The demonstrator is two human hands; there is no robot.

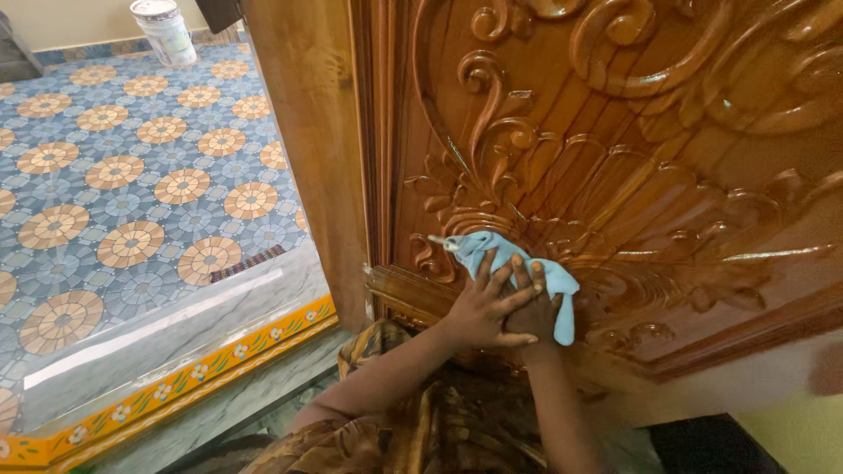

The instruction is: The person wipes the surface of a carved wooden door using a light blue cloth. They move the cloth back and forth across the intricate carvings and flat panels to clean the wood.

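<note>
A light blue cloth (492, 248) is pressed against the carved wooden door (667, 149), low on its floral relief. My left hand (481, 307) reaches in from the lower left with fingers spread. It lies on the cloth and partly over my right hand (537, 312). My right hand comes up from below and grips the cloth, a fold of which hangs down past it at the right. Most of my right palm is hidden under the left hand.
The plain wooden door frame (307, 132) stands left of the door. Beyond it lies a patterned tile floor (132, 175) with a white bucket (164, 31) at the far end. A marble threshold with a yellow flowered border (202, 364) runs below. My patterned brown garment (386, 439) fills the bottom.
</note>
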